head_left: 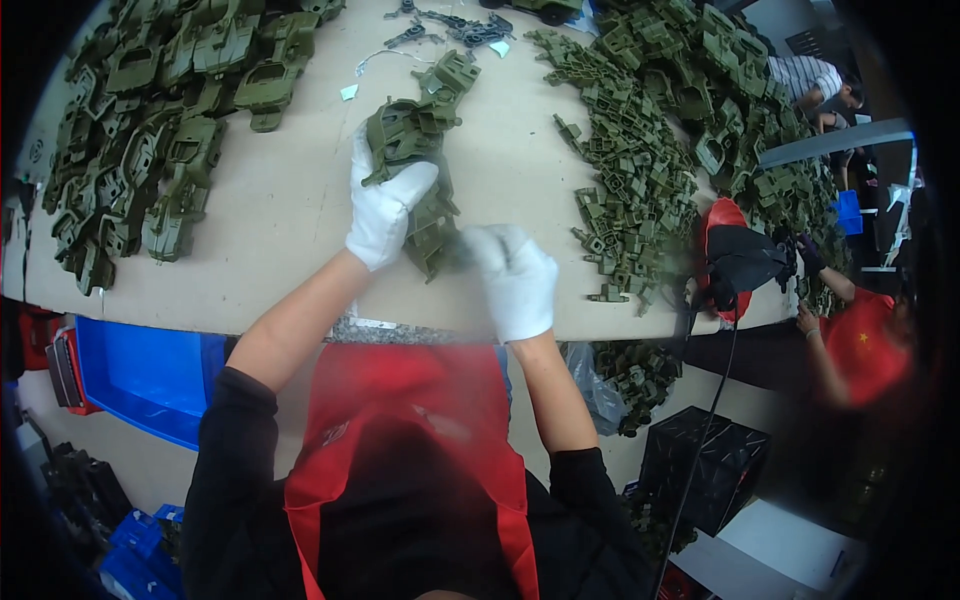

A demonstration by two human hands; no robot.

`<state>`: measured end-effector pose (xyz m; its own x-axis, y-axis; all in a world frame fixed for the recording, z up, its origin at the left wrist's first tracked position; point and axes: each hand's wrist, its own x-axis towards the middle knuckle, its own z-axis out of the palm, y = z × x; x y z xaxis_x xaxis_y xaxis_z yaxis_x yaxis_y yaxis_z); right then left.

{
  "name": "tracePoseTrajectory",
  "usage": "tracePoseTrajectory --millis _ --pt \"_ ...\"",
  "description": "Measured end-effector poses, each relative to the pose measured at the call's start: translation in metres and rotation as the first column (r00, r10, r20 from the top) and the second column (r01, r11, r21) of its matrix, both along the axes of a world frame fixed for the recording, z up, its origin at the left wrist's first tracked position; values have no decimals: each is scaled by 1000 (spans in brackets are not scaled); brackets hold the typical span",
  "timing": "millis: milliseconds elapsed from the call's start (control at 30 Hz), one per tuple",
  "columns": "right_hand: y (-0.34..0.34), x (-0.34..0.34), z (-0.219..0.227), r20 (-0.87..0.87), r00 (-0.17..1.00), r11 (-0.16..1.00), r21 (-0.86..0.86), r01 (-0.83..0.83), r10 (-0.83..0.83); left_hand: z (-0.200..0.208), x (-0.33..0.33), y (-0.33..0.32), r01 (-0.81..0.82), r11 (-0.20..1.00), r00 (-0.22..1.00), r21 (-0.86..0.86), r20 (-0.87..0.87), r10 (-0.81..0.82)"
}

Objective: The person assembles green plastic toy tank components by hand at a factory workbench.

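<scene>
My left hand, in a white glove, is closed around an olive-green moulded plastic toy vehicle body above the table. Another green plastic piece sits just beyond it, and a further green piece lies below it, between my hands; I cannot tell whether they are joined to it. My right hand, also gloved in white, is beside the lower piece. Its fingers are curled and blurred at the tips, so anything pinched in them is hidden.
Green vehicle parts are heaped on the table's left; small green pieces cover the right. Dark small parts lie at the far edge. A blue bin stands below left. A co-worker in red works at right, near a red-and-black cap.
</scene>
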<state>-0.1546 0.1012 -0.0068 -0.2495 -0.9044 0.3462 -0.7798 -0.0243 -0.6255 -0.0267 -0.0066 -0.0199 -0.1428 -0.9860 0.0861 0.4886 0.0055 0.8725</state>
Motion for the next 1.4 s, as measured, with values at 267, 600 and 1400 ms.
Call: tracePoseTrajectory --millis 267,600,1400 --pt "-22 11 6 -39 997 996 50 74 -72 -5 5 -13 -49 997 994 -58 90 54" --pt "-9 0 -8 -154 980 991 54 -119 127 -25 11 -9 22 993 994 -118 105 -10" --pt "-2 5 -1 105 964 964 76 -254 245 -16 10 2 101 995 971 11 218 -101"
